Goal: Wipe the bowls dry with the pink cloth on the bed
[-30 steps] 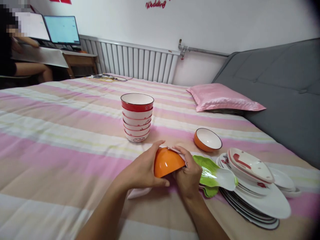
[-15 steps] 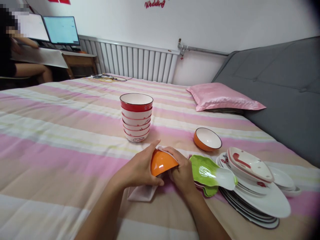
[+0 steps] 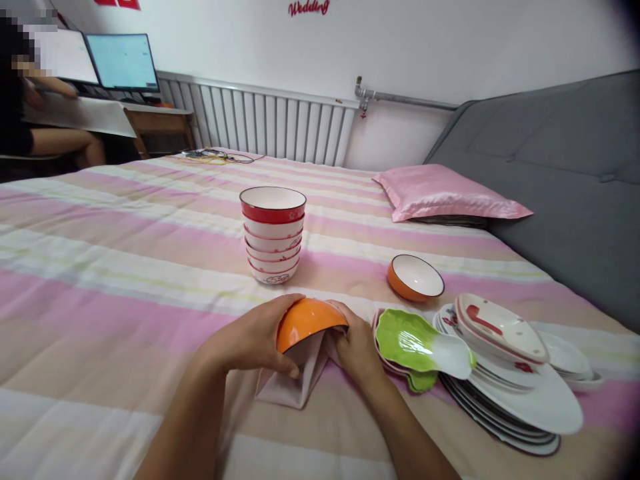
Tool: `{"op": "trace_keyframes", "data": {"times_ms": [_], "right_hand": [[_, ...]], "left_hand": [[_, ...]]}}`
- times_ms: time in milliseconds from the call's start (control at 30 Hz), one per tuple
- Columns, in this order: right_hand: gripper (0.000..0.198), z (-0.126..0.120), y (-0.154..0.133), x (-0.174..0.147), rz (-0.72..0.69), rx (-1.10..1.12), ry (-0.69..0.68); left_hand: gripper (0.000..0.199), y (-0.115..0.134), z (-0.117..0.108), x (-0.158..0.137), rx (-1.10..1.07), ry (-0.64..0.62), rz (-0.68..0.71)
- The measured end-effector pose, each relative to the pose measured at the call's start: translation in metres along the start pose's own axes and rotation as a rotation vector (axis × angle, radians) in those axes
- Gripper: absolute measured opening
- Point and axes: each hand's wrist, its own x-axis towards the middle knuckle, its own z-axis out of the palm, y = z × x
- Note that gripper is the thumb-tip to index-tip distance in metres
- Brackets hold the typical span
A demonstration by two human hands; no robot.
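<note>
An orange bowl (image 3: 311, 321) is tipped with its glossy outside up and its dark rim toward me. My left hand (image 3: 260, 337) grips its left side, thumb under the rim. At the bowl's right side, my right hand (image 3: 353, 340) holds a pale pink cloth (image 3: 295, 390), which hangs below the bowl onto the bedspread. Part of the right fingers is hidden behind the bowl. Just right of that hand lie green leaf-shaped dishes (image 3: 407, 340). Beyond the hands stands a stack of red-rimmed white bowls (image 3: 273, 233).
A second orange bowl (image 3: 416, 278) sits tilted to the right. Stacked plates (image 3: 543, 403) and white dishes (image 3: 505, 323) lie at the right. A pink pillow (image 3: 447, 193) rests by the grey headboard (image 3: 555, 133). A person (image 3: 60, 137) sits at a desk, far left.
Both hands have shifted slightly left with the bowl. The bowl has turned, and more of the cloth shows beneath it. The surrounding dishes stay in place.
</note>
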Motion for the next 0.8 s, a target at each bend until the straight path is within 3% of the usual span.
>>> {"op": "trace_keyframes", "data": {"times_ms": [233, 433, 567, 667, 800], "right_hand": [[0.045, 0.002, -0.002, -0.001, 0.052, -0.043, -0.05], [0.046, 0.004, -0.007, -0.006, 0.021, -0.135, 0.054], [0.053, 0.001, -0.009, -0.011, -0.127, -0.254, 0.245], [0.06, 0.0, -0.01, -0.014, -0.309, -0.347, 0.378], [0.069, 0.002, -0.013, -0.014, -0.482, -0.408, 0.308]], "left_hand": [[0.092, -0.003, -0.008, -0.006, 0.023, -0.048, -0.1], [0.091, -0.006, -0.004, -0.003, -0.016, -0.009, 0.086], [0.099, 0.004, 0.004, 0.003, -0.071, 0.058, 0.184], [0.106, 0.013, 0.011, 0.008, -0.109, 0.094, 0.18], [0.11, 0.018, 0.015, 0.011, -0.142, 0.109, 0.194]]}}
